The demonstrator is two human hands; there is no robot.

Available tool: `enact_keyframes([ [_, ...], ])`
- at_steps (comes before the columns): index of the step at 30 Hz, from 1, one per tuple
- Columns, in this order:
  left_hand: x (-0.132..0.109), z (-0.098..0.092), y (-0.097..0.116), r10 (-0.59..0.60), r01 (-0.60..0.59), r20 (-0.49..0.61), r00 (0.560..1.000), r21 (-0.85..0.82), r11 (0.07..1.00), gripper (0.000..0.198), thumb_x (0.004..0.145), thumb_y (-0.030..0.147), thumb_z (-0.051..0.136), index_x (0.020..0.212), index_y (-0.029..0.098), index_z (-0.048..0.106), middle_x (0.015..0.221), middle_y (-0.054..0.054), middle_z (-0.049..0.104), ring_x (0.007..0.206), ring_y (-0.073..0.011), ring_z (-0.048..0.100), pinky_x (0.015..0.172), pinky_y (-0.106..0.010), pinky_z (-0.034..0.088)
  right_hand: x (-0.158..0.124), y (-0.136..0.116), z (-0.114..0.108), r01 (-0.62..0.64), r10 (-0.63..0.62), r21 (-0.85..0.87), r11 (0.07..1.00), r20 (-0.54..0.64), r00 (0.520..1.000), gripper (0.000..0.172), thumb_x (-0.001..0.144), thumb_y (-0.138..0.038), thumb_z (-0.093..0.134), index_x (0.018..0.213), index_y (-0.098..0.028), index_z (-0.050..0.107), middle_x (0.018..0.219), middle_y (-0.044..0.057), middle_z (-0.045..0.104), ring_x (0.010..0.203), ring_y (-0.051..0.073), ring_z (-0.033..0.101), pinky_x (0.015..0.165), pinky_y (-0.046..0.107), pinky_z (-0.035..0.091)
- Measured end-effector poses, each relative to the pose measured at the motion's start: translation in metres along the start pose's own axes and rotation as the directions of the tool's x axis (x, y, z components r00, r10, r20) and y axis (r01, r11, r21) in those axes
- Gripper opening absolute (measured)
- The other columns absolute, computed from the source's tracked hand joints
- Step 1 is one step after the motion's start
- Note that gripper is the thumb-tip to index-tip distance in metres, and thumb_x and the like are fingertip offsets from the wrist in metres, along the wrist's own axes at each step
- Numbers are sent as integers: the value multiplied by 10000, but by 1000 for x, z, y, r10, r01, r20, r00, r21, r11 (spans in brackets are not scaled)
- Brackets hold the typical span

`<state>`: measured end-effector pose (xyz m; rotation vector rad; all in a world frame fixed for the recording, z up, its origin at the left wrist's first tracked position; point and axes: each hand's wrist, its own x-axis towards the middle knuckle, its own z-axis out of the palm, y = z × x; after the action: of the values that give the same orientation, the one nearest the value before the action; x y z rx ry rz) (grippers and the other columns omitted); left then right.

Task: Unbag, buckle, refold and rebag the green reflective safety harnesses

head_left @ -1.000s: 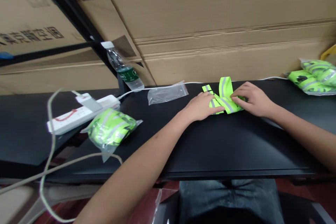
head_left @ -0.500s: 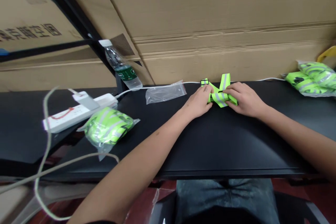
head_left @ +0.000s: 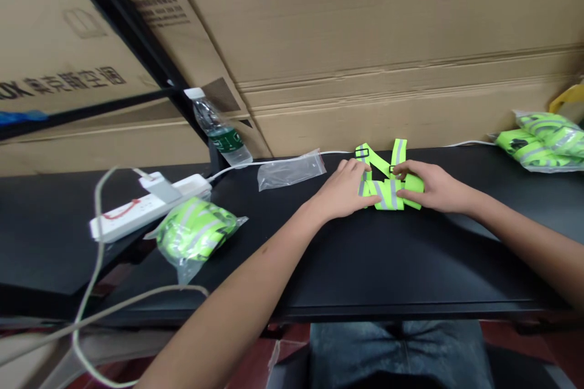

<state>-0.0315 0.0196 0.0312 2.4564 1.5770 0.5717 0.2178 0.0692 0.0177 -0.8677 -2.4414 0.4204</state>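
Note:
A neon-yellow reflective strap vest point(head_left: 387, 194) with grey stripes and black buckles lies partly folded on the black table. My left hand point(head_left: 344, 188) is curled around its left end, the thumb lying on the front band. On the other side, my right hand point(head_left: 433, 187) holds the folded right end between thumb and fingers. Two strap ends stick up behind the hands, one with a black slide buckle point(head_left: 362, 152). Parts of the vest under the fingers are hidden.
Left of my hands lie a clear plastic bag point(head_left: 292, 171) and a bagged vest point(head_left: 196, 231). Beyond them are a white power strip point(head_left: 150, 206) with cables and a leaning water bottle point(head_left: 221, 127). More bagged vests point(head_left: 542, 141) sit far right. Cardboard point(head_left: 387, 24) stands behind the table.
Both hands have moved slightly apart on the vest. Its front band now lies flatter and wider, and more of the straps and buckles shows. The camera view has shifted a little.

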Motion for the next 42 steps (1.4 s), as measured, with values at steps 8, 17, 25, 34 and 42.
enact_keyframes([
  [8, -5, -7, 7, -96, 103, 193, 977, -30, 994, 588, 748, 607, 686, 1190, 230, 599, 1194, -71, 584, 971, -266, 625, 811, -389, 496, -1, -6, -9, -107, 117, -60, 992, 204, 972, 399, 827, -504, 686, 1088, -202, 681, 1024, 93, 749, 815, 262, 701, 706, 398, 559],
  [17, -3, 0, 14, 3, 0, -25, 1000, 102, 995, 161, 822, 298, 640, 888, 233, 509, 1060, -37, 592, 871, -218, 597, 630, -324, 430, -1, -27, -3, 273, -279, -565, 779, 79, 957, 136, 887, -208, 559, 1013, -174, 595, 1005, 130, 656, 921, 292, 605, 752, 394, 417],
  [25, -14, -18, 19, 44, -66, 331, 943, 56, 996, 348, 768, 526, 703, 847, 221, 555, 961, -38, 619, 958, -256, 583, 788, -349, 460, -7, -46, 8, 391, -308, -378, 839, 263, 914, 312, 985, -458, 526, 1109, -197, 646, 1227, 156, 621, 1086, 319, 600, 895, 444, 444],
  [34, -17, -30, 8, -99, 111, 466, 879, 1, 994, 754, 728, 538, 699, 1357, 172, 501, 1299, -133, 591, 1098, -275, 598, 891, -338, 466, -6, -42, -12, -77, 78, -17, 997, 377, 923, 580, 821, -521, 718, 1269, -200, 539, 1158, 88, 675, 955, 250, 651, 828, 362, 491],
  [42, -12, -21, 15, -12, 7, 269, 963, 19, 1000, 340, 787, 360, 691, 1079, 203, 615, 1057, -44, 668, 938, -233, 637, 739, -309, 462, -4, -41, -5, 130, -71, -230, 964, 249, 966, 312, 810, -284, 684, 1086, -166, 598, 1094, 110, 651, 952, 268, 623, 811, 367, 466],
])
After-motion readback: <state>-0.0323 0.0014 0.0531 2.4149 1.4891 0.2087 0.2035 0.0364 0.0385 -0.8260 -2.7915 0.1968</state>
